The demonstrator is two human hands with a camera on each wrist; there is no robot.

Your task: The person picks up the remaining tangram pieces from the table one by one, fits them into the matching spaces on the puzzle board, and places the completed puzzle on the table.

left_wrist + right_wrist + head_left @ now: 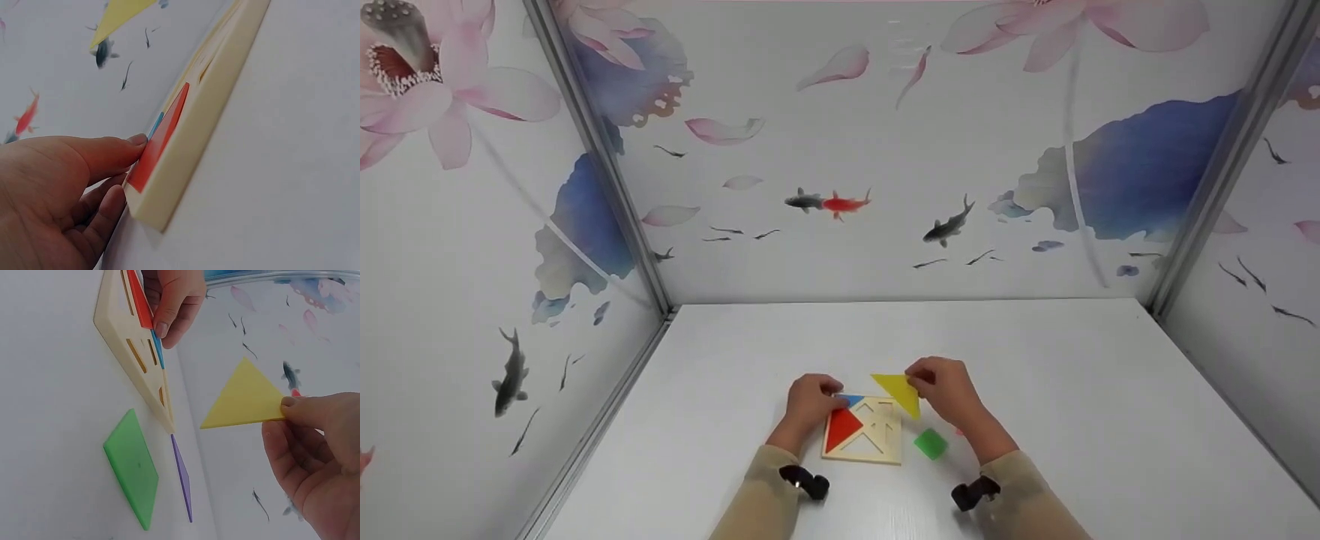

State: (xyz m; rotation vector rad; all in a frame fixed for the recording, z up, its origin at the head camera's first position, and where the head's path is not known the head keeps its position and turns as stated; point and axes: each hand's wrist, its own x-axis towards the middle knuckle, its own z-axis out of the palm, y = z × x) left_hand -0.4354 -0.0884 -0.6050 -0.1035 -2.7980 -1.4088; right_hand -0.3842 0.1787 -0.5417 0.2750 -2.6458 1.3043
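Note:
A wooden tangram board (892,452) lies on the table with a red triangle (842,431) and a blue piece (853,400) set into its left side; other recesses show bare wood. My left hand (812,401) grips the board's upper left edge, thumb on top by the red and blue pieces and fingers against the side. Raised over the board's upper right corner, my right hand (949,386) pinches a yellow triangle (242,399) by one corner between thumb and fingers. A green square (931,444) lies just right of the board.
In the right wrist view a purple piece (181,478) lies beyond the green one, near the board's corner. A small pinkish piece (959,431) shows partly from behind the right wrist. White printed panels (825,262) wall the table at the back and sides.

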